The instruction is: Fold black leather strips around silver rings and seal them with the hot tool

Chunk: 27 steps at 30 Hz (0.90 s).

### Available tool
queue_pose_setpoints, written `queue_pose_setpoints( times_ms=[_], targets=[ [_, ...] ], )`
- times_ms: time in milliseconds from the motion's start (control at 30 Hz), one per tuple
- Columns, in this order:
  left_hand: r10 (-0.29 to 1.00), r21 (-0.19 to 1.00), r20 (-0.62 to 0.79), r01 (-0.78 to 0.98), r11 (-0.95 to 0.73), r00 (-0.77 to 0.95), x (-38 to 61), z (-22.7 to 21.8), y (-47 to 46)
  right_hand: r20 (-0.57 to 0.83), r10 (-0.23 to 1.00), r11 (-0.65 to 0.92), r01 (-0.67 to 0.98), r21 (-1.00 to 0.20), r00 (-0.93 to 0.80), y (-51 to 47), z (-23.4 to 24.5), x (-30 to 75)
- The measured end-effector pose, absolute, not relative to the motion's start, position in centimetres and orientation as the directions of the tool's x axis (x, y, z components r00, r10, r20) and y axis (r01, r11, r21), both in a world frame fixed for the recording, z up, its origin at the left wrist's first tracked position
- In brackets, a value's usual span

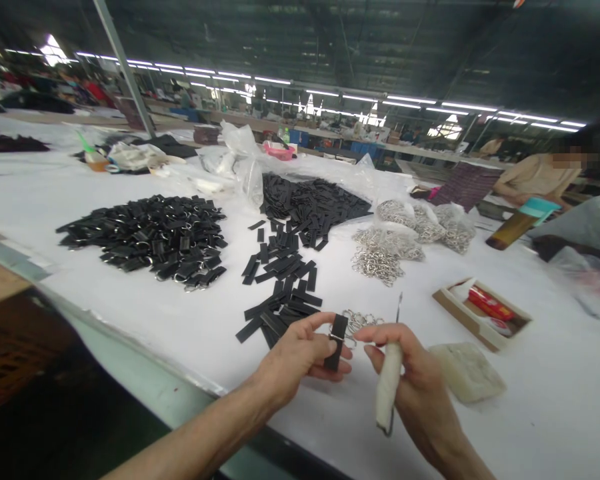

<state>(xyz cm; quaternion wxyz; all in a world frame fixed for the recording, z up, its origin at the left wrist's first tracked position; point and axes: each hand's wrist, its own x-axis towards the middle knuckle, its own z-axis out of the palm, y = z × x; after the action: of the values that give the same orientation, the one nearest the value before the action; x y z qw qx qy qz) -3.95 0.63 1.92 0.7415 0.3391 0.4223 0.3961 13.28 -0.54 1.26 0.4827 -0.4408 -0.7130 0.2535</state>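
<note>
Between the thumb and fingers of my left hand is a black strip with a metal ring around it. My right hand grips an awl-like tool with a white wrapped handle, its thin metal tip pointing up and away. The fingertips of my right hand are close to the ring, but I cannot tell whether they touch it. Just beyond my hands lie loose metal rings. Flat black strips are spread beyond my left hand.
Left on the white table is a pile of black strips with rings. Farther back are a heap of plain strips and bagged rings. At right are a small box, a pale block, a bottle and a seated person.
</note>
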Motion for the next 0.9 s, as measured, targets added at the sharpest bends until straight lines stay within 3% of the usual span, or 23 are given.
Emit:
queue_pose_setpoints(
  times_ms=[133,233,333,600,733,900],
  targets=[
    [0.879,0.740,-0.385,-0.476,0.476,0.281,-3.5,1.5,0.5,0.645,0.681,0.730,0.394,-0.559,-0.346,-1.0,0.4,12.7],
    [0.868,0.685,-0.417,-0.535,0.495,0.270,-3.1,1.6,0.2,0.687,0.596,0.785,0.483,-0.387,-0.416,-0.7,0.2,12.3],
    [0.859,0.644,-0.426,-0.571,0.509,0.285,-2.8,1.8,-0.1,0.713,0.573,0.773,0.557,-0.305,-0.404,-0.6,0.1,12.2],
    [0.825,0.545,-0.472,-0.632,0.551,0.312,-2.1,2.0,0.0,0.732,0.611,0.768,0.449,-0.457,-0.300,-0.9,-0.1,12.6],
    [0.827,0.600,-0.526,-0.604,0.526,0.197,-1.4,1.8,0.1,0.689,0.696,0.703,0.389,-0.595,-0.203,-1.1,-0.3,12.4],
    [0.908,0.707,-0.388,-0.582,0.402,0.155,-0.7,1.4,-0.2,0.537,0.844,0.487,0.413,-0.770,0.005,-1.5,-0.5,11.7]
  ],
)
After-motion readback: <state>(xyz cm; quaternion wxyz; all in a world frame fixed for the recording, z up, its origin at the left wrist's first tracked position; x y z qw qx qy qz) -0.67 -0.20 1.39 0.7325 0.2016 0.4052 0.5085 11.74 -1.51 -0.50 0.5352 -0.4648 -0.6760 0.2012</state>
